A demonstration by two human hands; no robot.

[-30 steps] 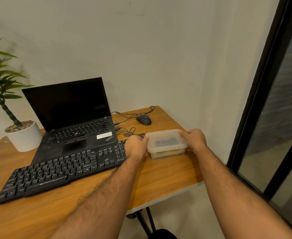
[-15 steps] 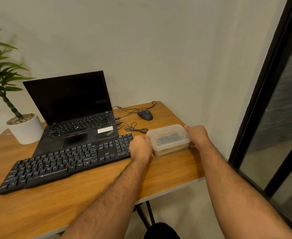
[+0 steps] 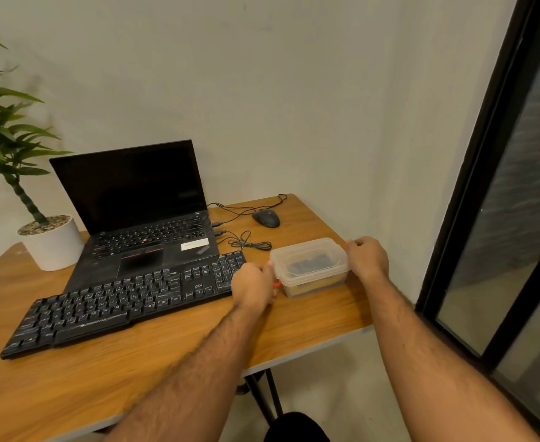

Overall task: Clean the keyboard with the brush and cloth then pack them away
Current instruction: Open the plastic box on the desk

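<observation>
- My left hand (image 3: 253, 287) now sits lower on the box's (image 3: 310, 266) near-left corner than a second ago, fingers curled against it, a red bit showing beneath.
- My right hand (image 3: 367, 258) stays curled on the far-right lid edge.
- The box has not moved and the lid is still seated; I judge I am prising it open.
- Dark contents show inside; brush and cloth cannot be made out.
- The keyboard (image 3: 125, 298) lies left, touching my left hand, uncleaned.
</observation>
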